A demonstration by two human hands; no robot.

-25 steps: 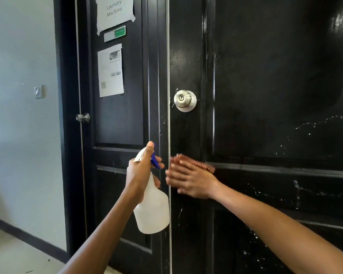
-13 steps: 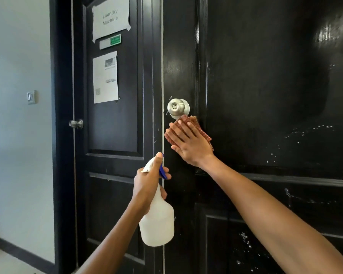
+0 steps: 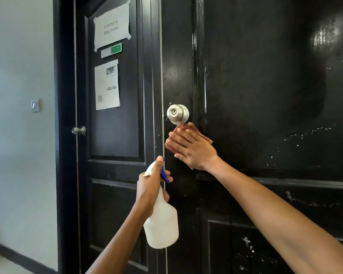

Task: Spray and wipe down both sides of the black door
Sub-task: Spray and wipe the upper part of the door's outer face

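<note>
Head view puts the black door [image 3: 255, 95] across the whole right half of your sight, its glossy panel flecked with white droplets out toward four o'clock. Your right hand [image 3: 194, 149] lies flat against the door at the centre, fingers straight and spread, pressing a reddish checked cloth [image 3: 205, 136] onto the surface; the cloth shows past your fingertips at twelve and two o'clock of the hand. The cloth's upper edge sits just under the silver door knob [image 3: 177, 114], which is at eleven o'clock from your hand; whether cloth and knob touch is hard to say from this angle.

Your left hand [image 3: 150, 186] is at seven o'clock of the right one, fingers curled round the neck of a white spray bottle [image 3: 160, 224], with the thumb up over the head and the blue trigger [image 3: 163, 174] showing beside the knuckles. The bottle body hangs below the hand, in front of the door's edge.

At ten o'clock stands a second black door [image 3: 115, 135] with a taped paper sign [image 3: 111, 28] reading "Laundry Machine", a printed notice [image 3: 107, 85] under it and its own small knob [image 3: 78, 130]. A wall switch [image 3: 36, 105] sits at nine o'clock on the pale wall.
</note>
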